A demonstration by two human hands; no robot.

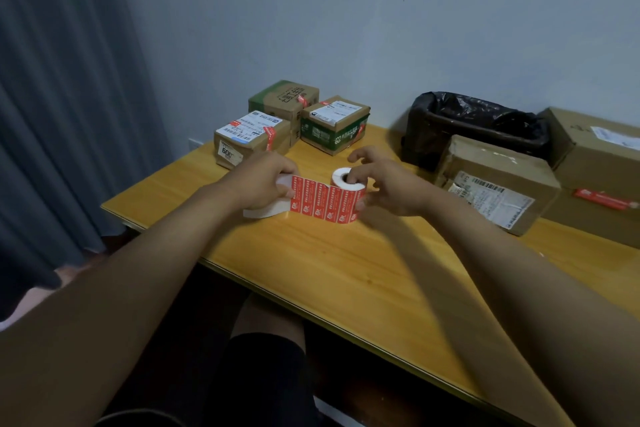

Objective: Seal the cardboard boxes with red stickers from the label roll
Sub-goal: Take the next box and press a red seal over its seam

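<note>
On the yellow worktop (346, 270), near its far side, the label roll (348, 184) is held upright by the right hand (388, 184). One of its fingers (353, 179) is poked into the hole of the roll, and the thumb is pressed on the outside. A strip of red stickers (323, 201) is pulled out sideways from the roll toward the left hand (263, 180). The loose white end (266, 210) of the strip is pinched by the left fingers, which are curled around it.

The strip's long way runs left to right, between the two hands. The next sticker to peel is nearest the left hand, so it is likely to be picked off from that side.

Three small boxes (252, 139) with red stickers are stood just behind the hands. Two bigger boxes (495, 184) are set well off to the right, beside a black bag (478, 121). One sticker can be seen on the far one.
</note>
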